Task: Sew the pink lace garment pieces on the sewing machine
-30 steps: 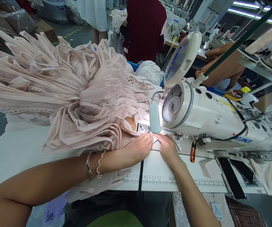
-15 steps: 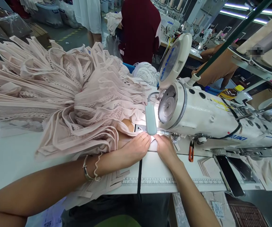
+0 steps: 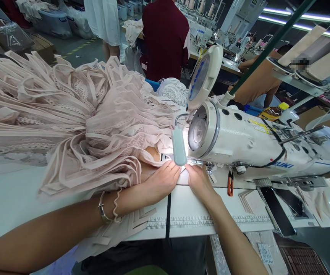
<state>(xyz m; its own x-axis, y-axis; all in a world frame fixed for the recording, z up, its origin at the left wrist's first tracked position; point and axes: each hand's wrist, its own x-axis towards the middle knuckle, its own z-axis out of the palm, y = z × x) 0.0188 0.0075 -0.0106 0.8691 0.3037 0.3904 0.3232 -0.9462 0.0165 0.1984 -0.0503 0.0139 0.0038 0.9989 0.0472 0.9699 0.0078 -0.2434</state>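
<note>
Both hands meet at the needle end of a white sewing machine (image 3: 239,133), just under a small pale-green lamp (image 3: 179,147). My left hand (image 3: 166,177), with bent fingers pressed together, is closed on the edge of a pale pink fabric piece (image 3: 183,176). From the other side my right hand (image 3: 198,179) pinches the same fabric, thumb toward the needle area. The lamp and my fingers hide the needle and the seam. A large heap of pale pink lace garments (image 3: 119,114) lies left of the machine, against my left forearm.
Orange thread snips (image 3: 230,183), a stack of pale cut pieces (image 3: 252,202) and a black phone (image 3: 276,212) lie right of my hands. A printed ruler (image 3: 188,222) runs along the table's front edge. Thread cones (image 3: 301,46) stand at upper right. A person in maroon (image 3: 165,38) sits ahead.
The whole view has shifted slightly, with the scene sitting a little further left. Both hands stay at the fabric by the needle, with almost no visible movement.
</note>
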